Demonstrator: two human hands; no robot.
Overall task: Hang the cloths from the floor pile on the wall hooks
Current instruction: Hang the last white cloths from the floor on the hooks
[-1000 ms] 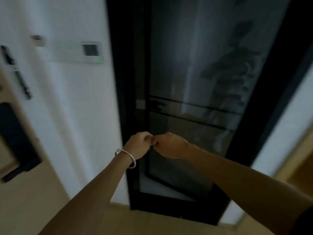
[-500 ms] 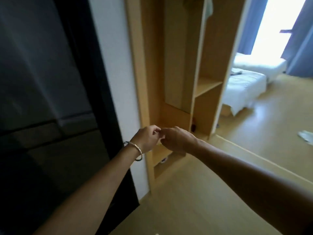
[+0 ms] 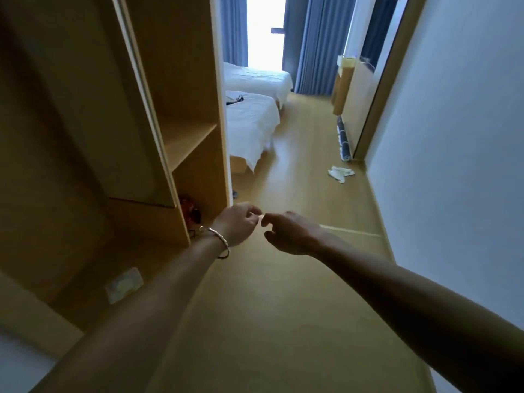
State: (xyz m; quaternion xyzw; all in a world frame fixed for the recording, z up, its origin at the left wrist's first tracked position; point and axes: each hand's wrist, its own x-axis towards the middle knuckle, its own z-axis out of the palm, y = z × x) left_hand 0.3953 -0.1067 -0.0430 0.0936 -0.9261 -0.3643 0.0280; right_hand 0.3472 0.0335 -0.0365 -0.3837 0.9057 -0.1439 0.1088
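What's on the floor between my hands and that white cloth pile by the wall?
Nothing: in the head view, only bare wooden floor runs from the left hand and right hand to the white cloth pile.

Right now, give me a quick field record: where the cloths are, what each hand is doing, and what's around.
cloth pile: white cloths on the wood floor ahead, close to the right wall
left hand: empty, fingers curled, bracelet on the wrist
right hand: empty, fingers loosely curled, close to the left hand
wall hooks: none in view
left side: open wooden shelving
far end: two white beds, blue curtains
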